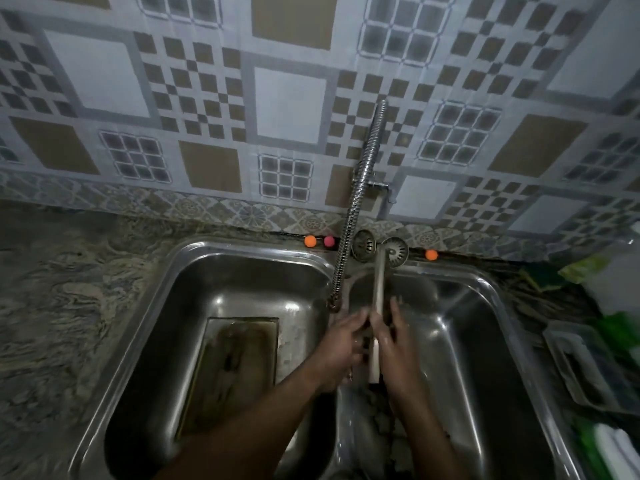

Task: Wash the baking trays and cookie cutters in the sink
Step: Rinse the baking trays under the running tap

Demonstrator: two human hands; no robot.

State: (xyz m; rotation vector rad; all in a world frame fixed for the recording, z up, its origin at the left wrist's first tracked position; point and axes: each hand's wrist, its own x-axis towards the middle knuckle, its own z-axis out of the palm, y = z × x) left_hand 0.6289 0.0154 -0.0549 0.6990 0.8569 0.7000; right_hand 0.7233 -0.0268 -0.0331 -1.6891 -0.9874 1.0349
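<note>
So the baking tray is up on edge between both hands. Its long axis runs away from the person, over the divider and right basin of the sink, just beside the spring tap. The right hand pinches it, thumb on one side, fingers on the other. The left hand touches its left face, too blurry to tell if curled. A second tray lies flat in the left basin. Marbled stone surface, dim room.

Single head-worn wide-angle view. Faces forward and down over double sink, close above basins; tiled wall fills upper half, edges lens-curved.
</note>
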